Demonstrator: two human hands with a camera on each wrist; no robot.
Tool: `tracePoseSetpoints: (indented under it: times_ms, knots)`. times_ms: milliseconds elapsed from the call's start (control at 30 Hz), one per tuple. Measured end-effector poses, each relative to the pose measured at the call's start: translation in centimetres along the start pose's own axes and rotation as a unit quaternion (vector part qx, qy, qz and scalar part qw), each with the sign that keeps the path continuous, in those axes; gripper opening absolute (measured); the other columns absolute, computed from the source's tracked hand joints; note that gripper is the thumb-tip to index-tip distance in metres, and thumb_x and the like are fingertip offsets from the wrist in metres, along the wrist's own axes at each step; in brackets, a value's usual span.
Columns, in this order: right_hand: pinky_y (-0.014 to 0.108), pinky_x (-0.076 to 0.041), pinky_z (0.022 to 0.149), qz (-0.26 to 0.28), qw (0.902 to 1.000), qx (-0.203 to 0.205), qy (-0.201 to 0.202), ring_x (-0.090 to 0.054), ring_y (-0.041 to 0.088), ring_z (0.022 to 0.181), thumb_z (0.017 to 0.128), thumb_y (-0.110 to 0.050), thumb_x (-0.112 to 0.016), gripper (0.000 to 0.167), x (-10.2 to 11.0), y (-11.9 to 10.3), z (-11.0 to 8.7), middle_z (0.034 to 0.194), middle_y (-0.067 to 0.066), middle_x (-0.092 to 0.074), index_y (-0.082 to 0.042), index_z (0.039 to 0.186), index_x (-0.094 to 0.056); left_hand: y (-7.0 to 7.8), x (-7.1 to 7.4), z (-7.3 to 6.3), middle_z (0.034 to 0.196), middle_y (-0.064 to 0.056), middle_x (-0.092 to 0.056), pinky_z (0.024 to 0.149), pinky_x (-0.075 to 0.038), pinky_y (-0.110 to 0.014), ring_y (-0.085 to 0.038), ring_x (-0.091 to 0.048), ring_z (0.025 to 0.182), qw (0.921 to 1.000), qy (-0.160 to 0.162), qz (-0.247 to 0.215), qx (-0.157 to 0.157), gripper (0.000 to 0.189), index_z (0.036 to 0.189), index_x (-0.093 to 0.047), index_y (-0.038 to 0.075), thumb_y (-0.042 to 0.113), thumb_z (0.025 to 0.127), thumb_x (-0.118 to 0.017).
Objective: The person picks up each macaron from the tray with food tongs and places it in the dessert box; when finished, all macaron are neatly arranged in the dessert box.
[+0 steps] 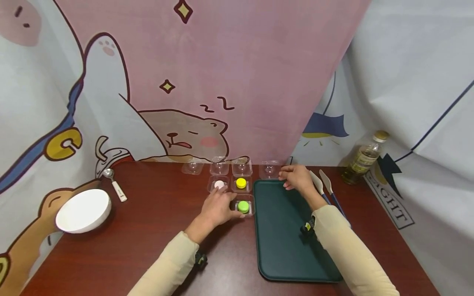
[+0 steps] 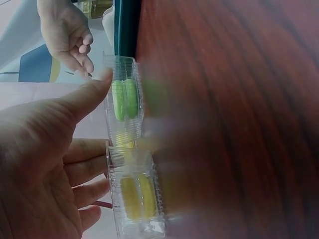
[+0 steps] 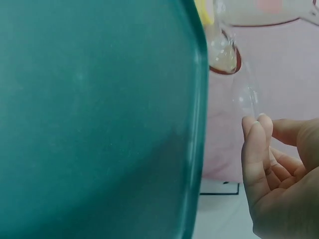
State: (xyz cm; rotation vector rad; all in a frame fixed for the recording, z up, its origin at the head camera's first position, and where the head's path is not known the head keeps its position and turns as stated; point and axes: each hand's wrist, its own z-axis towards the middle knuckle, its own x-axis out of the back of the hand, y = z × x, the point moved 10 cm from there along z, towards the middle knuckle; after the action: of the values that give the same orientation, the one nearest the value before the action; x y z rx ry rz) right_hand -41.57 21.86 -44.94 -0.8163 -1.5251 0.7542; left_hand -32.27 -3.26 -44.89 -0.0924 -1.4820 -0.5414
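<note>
My left hand (image 1: 216, 207) spreads over the small clear boxes, its thumb close to the rim of the box with a green macaron (image 1: 243, 206). Its fingers lie fairly straight, with the index near that box's back edge. In the left wrist view, a nearer box holds a yellowish-brown macaron (image 2: 138, 196); my hand hides it from the head view. Behind stand boxes with a pink macaron (image 1: 219, 184) and a yellow macaron (image 1: 241, 183). My right hand (image 1: 298, 179) pinches the edge of a clear plastic lid (image 1: 268, 169) between thumb and fingertips, beyond the tray.
A dark green tray (image 1: 281, 234) lies below my right forearm. Several clear lids (image 1: 219, 166) line the back edge. Two blue-handled spatulas (image 1: 326, 181) and an oil bottle (image 1: 363, 160) stand right. A white bowl (image 1: 83, 210) and an ice cream scoop (image 1: 115, 185) are left.
</note>
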Motion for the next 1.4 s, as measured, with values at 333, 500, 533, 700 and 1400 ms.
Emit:
tracePoseSetpoints:
  times_ms: [333,500,533,700,1400]
  knots:
    - [0.033,-0.061,0.057,0.019,0.9993,0.026,-0.020,-0.074,0.037,0.072,0.097,-0.018,-0.068,0.034,-1.7,-2.1,-3.1,0.100,0.020,-0.077,-0.003,0.127,-0.069,-0.1,0.4,-0.2,0.134,-0.009,-0.069,0.123,-0.031,-0.049,-0.032,-0.049,0.142,1.0000,0.003,-0.003,0.009,0.079,0.134,-0.067,0.011,0.056,0.072,-0.086]
    - [0.033,-0.061,0.056,0.030,0.9983,0.037,-0.033,-0.073,0.030,0.065,0.096,-0.018,-0.069,0.034,-3.0,-2.5,-4.2,0.097,0.019,-0.078,-0.002,0.126,-0.070,0.1,0.3,-0.2,0.132,-0.010,-0.070,0.124,-0.030,-0.049,-0.031,-0.050,0.140,1.0000,0.005,0.000,0.000,0.077,0.133,-0.067,0.010,0.054,0.073,-0.087]
    - [0.033,-0.061,0.056,0.035,0.9981,0.038,-0.034,-0.072,0.028,0.063,0.095,-0.018,-0.070,0.034,-3.2,-2.6,-4.3,0.097,0.019,-0.078,-0.002,0.126,-0.070,0.1,0.3,-0.1,0.131,-0.010,-0.070,0.124,-0.030,-0.048,-0.031,-0.051,0.140,1.0000,0.007,0.003,-0.003,0.077,0.133,-0.068,0.010,0.055,0.073,-0.086]
    - [0.032,-0.062,0.059,0.053,0.9974,0.031,-0.038,-0.074,0.031,0.070,0.095,-0.016,-0.069,0.034,-3.9,-2.3,-4.8,0.099,0.020,-0.078,-0.002,0.126,-0.070,0.3,0.3,-0.1,0.129,-0.009,-0.071,0.123,-0.032,-0.046,-0.030,-0.053,0.137,0.9999,0.008,0.012,-0.003,0.078,0.132,-0.068,0.011,0.057,0.072,-0.086]
    - [0.033,-0.062,0.064,-0.038,0.9913,0.125,0.013,-0.072,0.013,0.067,0.096,-0.012,-0.068,0.008,-4.4,-5.3,-6.4,0.096,0.017,-0.077,-0.007,0.101,-0.068,-0.1,3.3,-0.3,0.134,-0.004,-0.069,0.104,-0.052,-0.047,-0.027,-0.059,0.131,0.9973,0.071,-0.017,-0.006,0.072,0.135,-0.067,0.016,0.065,0.083,-0.073]
